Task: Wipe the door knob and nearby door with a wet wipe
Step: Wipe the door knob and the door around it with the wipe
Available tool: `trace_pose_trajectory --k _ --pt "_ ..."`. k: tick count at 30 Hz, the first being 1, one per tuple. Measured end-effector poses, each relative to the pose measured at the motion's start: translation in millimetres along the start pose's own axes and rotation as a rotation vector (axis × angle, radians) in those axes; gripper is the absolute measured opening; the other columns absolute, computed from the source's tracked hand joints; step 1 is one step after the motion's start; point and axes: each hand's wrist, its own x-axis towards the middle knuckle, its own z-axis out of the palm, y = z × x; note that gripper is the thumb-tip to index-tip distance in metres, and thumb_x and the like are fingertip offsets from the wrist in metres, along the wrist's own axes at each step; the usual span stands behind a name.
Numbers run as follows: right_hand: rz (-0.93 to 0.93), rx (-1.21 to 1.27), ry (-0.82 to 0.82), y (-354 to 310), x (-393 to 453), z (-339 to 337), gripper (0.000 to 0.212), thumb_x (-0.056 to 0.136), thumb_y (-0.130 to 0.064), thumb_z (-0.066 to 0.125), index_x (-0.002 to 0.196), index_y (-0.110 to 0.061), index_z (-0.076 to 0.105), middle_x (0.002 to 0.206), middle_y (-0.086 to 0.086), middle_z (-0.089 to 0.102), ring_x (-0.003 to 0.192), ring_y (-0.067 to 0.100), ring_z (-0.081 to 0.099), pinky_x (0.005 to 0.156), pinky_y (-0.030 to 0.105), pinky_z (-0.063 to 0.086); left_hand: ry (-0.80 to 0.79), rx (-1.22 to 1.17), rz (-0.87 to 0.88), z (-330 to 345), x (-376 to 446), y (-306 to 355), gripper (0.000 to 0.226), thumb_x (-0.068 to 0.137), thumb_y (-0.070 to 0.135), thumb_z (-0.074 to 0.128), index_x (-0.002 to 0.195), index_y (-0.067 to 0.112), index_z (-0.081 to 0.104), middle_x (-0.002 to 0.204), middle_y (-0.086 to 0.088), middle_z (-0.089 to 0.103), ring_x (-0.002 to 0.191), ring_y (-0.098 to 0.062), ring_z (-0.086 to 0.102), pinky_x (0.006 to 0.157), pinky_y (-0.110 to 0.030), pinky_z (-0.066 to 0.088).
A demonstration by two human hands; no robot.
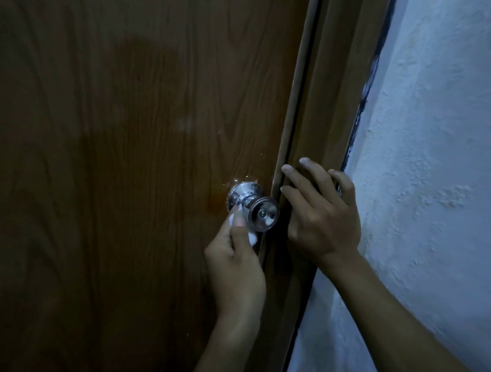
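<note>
A shiny metal door knob (261, 213) sticks out of a dark brown wooden door (125, 148) near its right edge. My left hand (237, 268) reaches up from below and pinches a white wet wipe (251, 238), pressing it against the base of the knob at its lower left. Only small bits of the wipe show between the fingers. My right hand (322, 214) lies on the door frame (328, 104) just right of the knob, fingers spread and straight.
A rough white plastered wall (443, 170) fills the right side beyond the frame. A dark gap runs between frame and wall. A damp-looking patch sits on the door left of the knob.
</note>
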Motion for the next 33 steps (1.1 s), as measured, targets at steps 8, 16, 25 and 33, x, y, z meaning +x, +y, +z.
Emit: trace_pose_trajectory --k 8,16,25,33 --pt "-0.021 -0.025 -0.032 1.9 -0.5 2.9 0.029 0.093 -0.023 0.044 0.097 -0.01 0.07 0.123 0.008 0.065 0.123 0.028 0.053 0.097 0.042 0.032 -0.406 0.546 0.584 -13.6 40.1 27.5 0.025 0.099 0.019 0.04 0.11 0.014 0.061 0.101 0.003 0.061 0.091 -0.005 0.057 0.081 -0.01 0.041" --pt "-0.032 -0.069 -0.043 1.5 -0.6 4.9 0.028 0.091 -0.024 0.047 0.1 -0.009 0.069 0.124 0.01 0.065 0.125 0.029 0.051 0.098 0.043 0.032 -0.631 0.693 0.657 -23.0 69.9 31.2 0.018 0.096 0.016 0.047 0.101 0.013 0.063 0.099 -0.002 0.063 0.09 -0.011 0.057 0.077 -0.022 0.044" --pt "-0.018 -0.042 -0.072 -1.4 1.9 -0.4 0.034 0.093 -0.02 0.04 0.103 -0.006 0.069 0.123 0.013 0.065 0.123 0.032 0.052 0.108 0.048 0.03 -0.425 0.5 0.539 -39.8 33.1 1.4 0.05 0.093 0.007 0.05 0.14 0.019 0.038 0.146 0.002 0.044 0.134 -0.001 0.038 0.11 -0.016 0.033" --pt "-0.017 -0.066 0.006 -1.6 2.7 -0.4 0.035 0.092 -0.017 0.038 0.099 -0.005 0.07 0.121 0.012 0.066 0.121 0.032 0.054 0.106 0.049 0.034 -0.281 -0.934 -0.631 -20.3 8.4 -0.1 0.026 0.098 0.016 0.045 0.115 0.005 0.061 0.109 -0.012 0.073 0.105 -0.022 0.068 0.097 -0.036 0.049"
